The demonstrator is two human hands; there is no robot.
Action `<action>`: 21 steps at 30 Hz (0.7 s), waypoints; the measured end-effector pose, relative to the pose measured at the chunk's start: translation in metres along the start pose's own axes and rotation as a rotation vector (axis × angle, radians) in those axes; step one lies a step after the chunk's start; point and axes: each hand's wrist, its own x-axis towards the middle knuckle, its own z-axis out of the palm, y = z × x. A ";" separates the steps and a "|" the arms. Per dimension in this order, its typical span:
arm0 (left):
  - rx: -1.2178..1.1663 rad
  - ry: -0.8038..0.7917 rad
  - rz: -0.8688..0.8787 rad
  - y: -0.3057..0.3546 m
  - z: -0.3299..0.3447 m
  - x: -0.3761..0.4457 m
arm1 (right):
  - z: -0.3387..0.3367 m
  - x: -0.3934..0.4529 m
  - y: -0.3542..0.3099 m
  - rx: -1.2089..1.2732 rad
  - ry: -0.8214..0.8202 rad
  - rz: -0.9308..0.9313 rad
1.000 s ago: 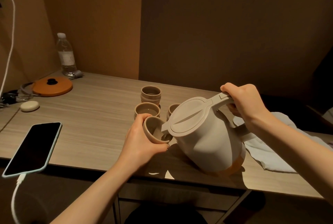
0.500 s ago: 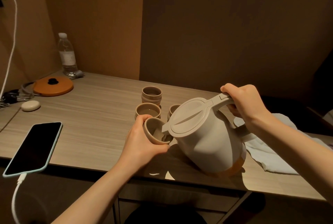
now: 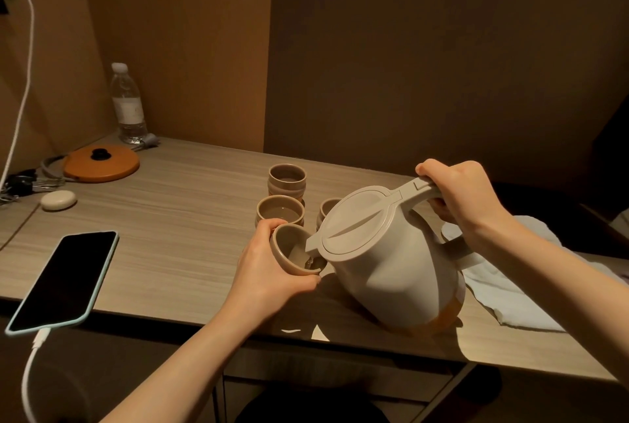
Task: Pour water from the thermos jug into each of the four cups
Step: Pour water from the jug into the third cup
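Observation:
My right hand (image 3: 459, 194) grips the handle of the beige thermos jug (image 3: 391, 269), which is tilted left with its base on the table. Its spout hangs over a beige cup (image 3: 292, 249) that my left hand (image 3: 269, 273) holds tilted toward the jug. Water glints at the bottom of that cup. Three more cups stand behind: one (image 3: 279, 211) just past my left hand, one (image 3: 287, 179) farther back, one (image 3: 328, 208) half hidden by the jug's lid.
A phone (image 3: 64, 279) on a charging cable lies at the front left of the wooden table (image 3: 177, 218). Farther back left are an orange lid (image 3: 102, 164), a water bottle (image 3: 127, 104) and a small oval case (image 3: 58, 199). A white cloth (image 3: 510, 290) lies right of the jug.
The jug stays tilted over the held cup; both hands have barely moved.

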 end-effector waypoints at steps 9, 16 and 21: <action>-0.027 0.002 -0.007 0.000 -0.003 -0.002 | 0.003 0.001 -0.003 -0.001 -0.012 -0.028; -0.041 -0.007 -0.014 0.001 -0.003 -0.005 | 0.004 0.002 -0.001 -0.017 -0.019 -0.046; -0.038 -0.002 -0.012 0.000 -0.003 -0.006 | 0.004 0.002 -0.002 -0.022 -0.025 -0.056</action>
